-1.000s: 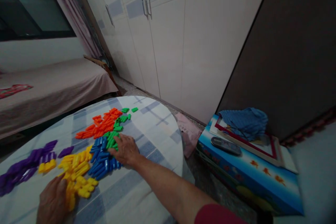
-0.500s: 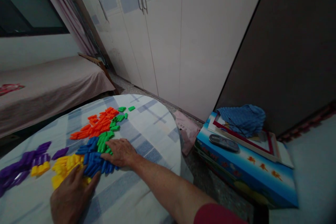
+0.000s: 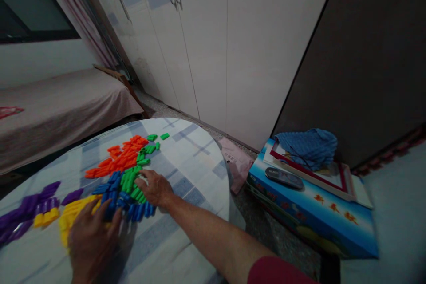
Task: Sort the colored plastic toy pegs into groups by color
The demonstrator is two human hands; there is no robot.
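Small plastic pieces lie sorted by colour on a round table (image 3: 199, 159) with a checked cloth. My left hand (image 3: 95, 237) is open, fingers spread over the yellow pieces (image 3: 71, 215) and the near side of the blue pieces (image 3: 112, 188). Its palm hides part of the yellow pile. My right hand (image 3: 156, 188) reaches in from the right, fingers bent and apart at the edge of the green pieces (image 3: 129, 179). No piece shows in its grasp. Orange pieces (image 3: 123, 157) lie beyond both hands, and purple pieces (image 3: 29, 208) to the far left.
A blue box (image 3: 313, 217) stands right of the table, carrying a dark remote-like object (image 3: 284, 178), a red-edged frame (image 3: 341, 177) and a blue cloth (image 3: 308, 146). A pink bag (image 3: 236, 164) lies on the floor. Behind are a white wardrobe (image 3: 206, 53) and a bed (image 3: 60, 102).
My left hand has lifted slightly off the pieces, its fingers more spread. My right hand has drawn back a little from the blue pieces, uncovering more green ones. The view has shifted slightly.
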